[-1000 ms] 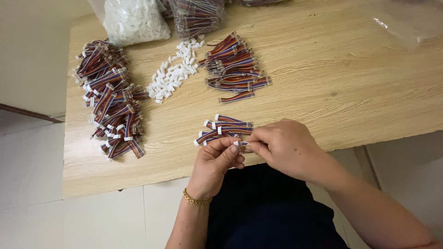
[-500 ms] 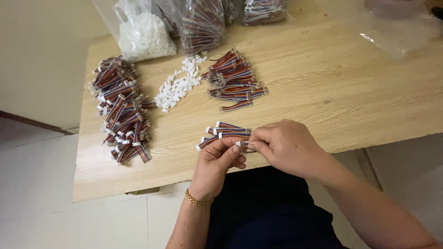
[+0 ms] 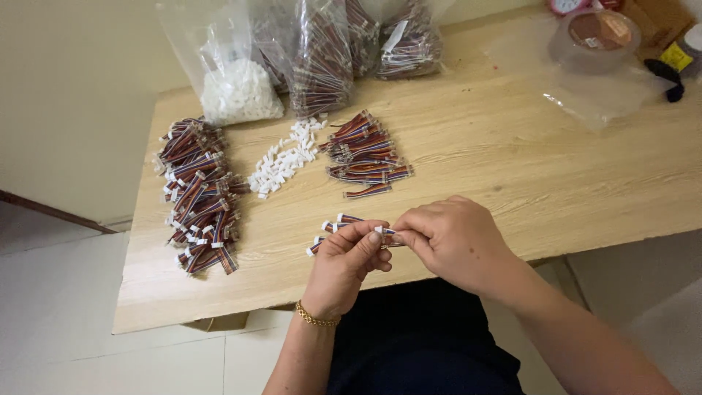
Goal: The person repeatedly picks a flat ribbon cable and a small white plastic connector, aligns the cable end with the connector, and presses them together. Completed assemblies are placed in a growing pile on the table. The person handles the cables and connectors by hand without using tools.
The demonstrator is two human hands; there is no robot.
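Observation:
My left hand [image 3: 347, 260] and my right hand [image 3: 457, 240] meet above the near edge of the wooden table [image 3: 526, 175]. Between their fingertips they pinch a short multicoloured ribbon cable with a white connector [image 3: 386, 233]. A few more short cables [image 3: 335, 224] lie on the table just left of my left hand. My left wrist wears a gold bracelet [image 3: 316, 317].
A big pile of finished cables [image 3: 199, 194] lies at the left edge. Loose white connectors [image 3: 284, 161] and a smaller cable pile [image 3: 365, 152] sit mid-table. Plastic bags of connectors [image 3: 238, 88] and cables [image 3: 325, 58] stand at the back, a tape roll [image 3: 596, 36] at far right.
The view has tilted up, showing more of the bags and the table's back. Both hands stay together on the cable with only small finger movements.

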